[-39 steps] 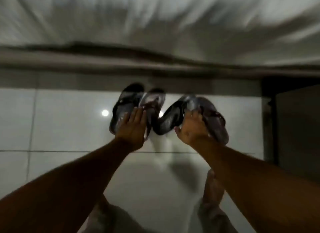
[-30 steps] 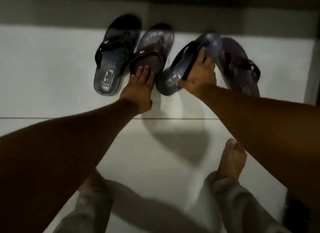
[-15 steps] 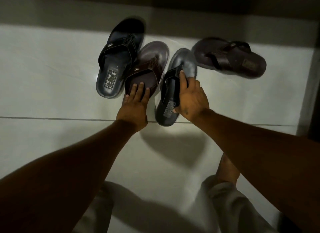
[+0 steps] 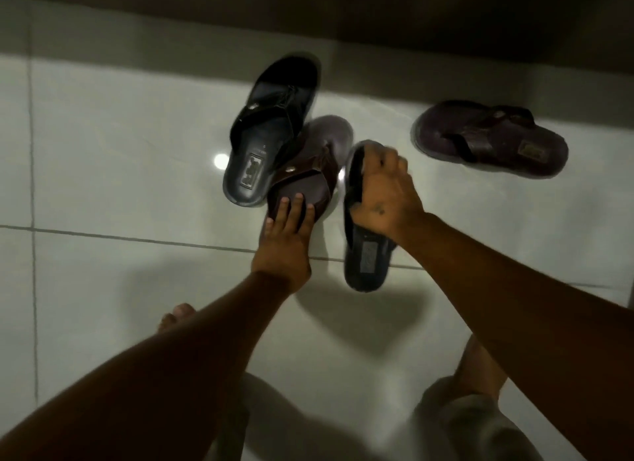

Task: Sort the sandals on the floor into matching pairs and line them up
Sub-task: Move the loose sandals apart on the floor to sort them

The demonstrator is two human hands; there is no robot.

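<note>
Several sandals lie on the pale tiled floor. A black sandal [image 4: 266, 141] lies at the upper left, its heel overlapping a brown sandal [image 4: 310, 175]. My left hand [image 4: 286, 244] rests with flat fingers on the heel of that brown sandal. My right hand [image 4: 382, 193] grips the strap of a second black sandal [image 4: 365, 258], which points away from me, heel toward me. A second brown sandal [image 4: 490, 139] lies crosswise at the upper right, apart from the others.
A dark wall base [image 4: 377, 24] runs along the top. My bare feet [image 4: 176, 318] and grey trouser legs [image 4: 480, 423] are at the bottom. A dark edge [image 4: 630, 289] stands at the far right. Tile seams cross the floor.
My right hand has pulled the second black sandal nearer to me and straighter. The left black sandal now overlaps the brown one under my left hand. The far brown sandal stayed put.
</note>
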